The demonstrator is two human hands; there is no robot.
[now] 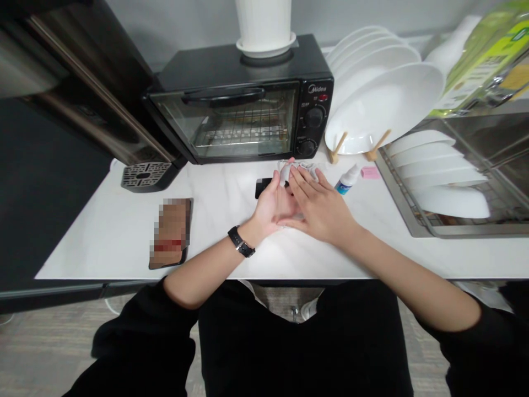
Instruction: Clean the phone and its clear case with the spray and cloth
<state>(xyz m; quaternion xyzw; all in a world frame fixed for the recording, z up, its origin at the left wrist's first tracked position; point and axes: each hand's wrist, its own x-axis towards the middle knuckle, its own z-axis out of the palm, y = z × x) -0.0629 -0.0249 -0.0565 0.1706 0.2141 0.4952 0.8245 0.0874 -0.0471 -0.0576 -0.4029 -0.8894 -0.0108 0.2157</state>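
Above the white counter, my left hand [270, 208] is turned palm up with its thumb stretched out. My right hand [322, 207] lies across it, fingers straight and side by side, covering most of the left palm and fingers. A small dark spot shows between the hands; what it is I cannot make out. Just behind them is a crumpled whitish thing [316, 169], partly hidden. A flat black object [262, 188] lies left of my fingers. To the right lies a small bottle [347, 180] with a white nozzle and blue label, near a pink piece [371, 173].
A black toaster oven [243, 118] stands behind my hands, with a white pot [264, 25] on top. White plates [384, 105] stand in a wooden rack beside a sink [407, 207] holding bowls [450, 201]. A phone [170, 234] and a drip tray [144, 175] are at left.
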